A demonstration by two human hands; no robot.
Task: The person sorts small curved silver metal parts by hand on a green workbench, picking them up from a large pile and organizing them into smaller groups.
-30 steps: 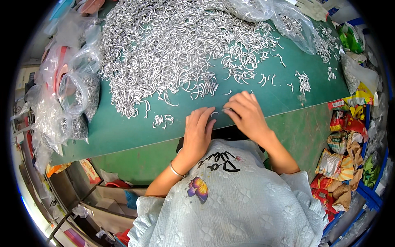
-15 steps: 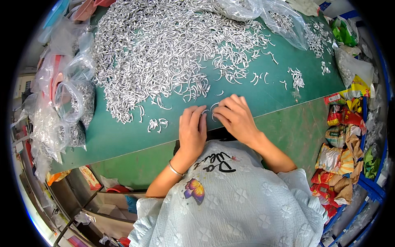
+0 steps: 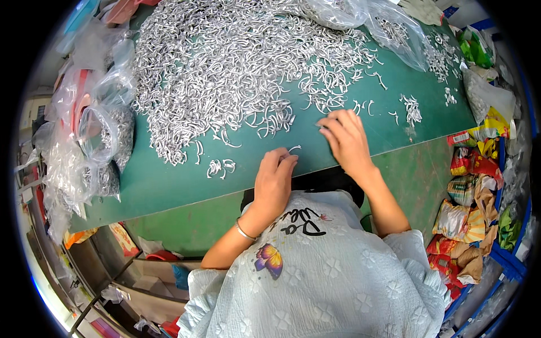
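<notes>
In front of the silver heap (image 3: 214,67), the left hand (image 3: 274,176) curls beside a curved piece (image 3: 296,148) (pinched or not, I cannot tell); the right hand (image 3: 349,142) bends, its hold unclear.

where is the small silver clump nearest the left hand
In the head view, the small silver clump lies left of centre on the green table, below the big pile and left of the left hand.

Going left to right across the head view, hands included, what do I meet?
Clear bags at left, small cluster of silvery pieces, left hand, right hand, small pile of curved silvery pieces, whitish translucent bag.
</notes>
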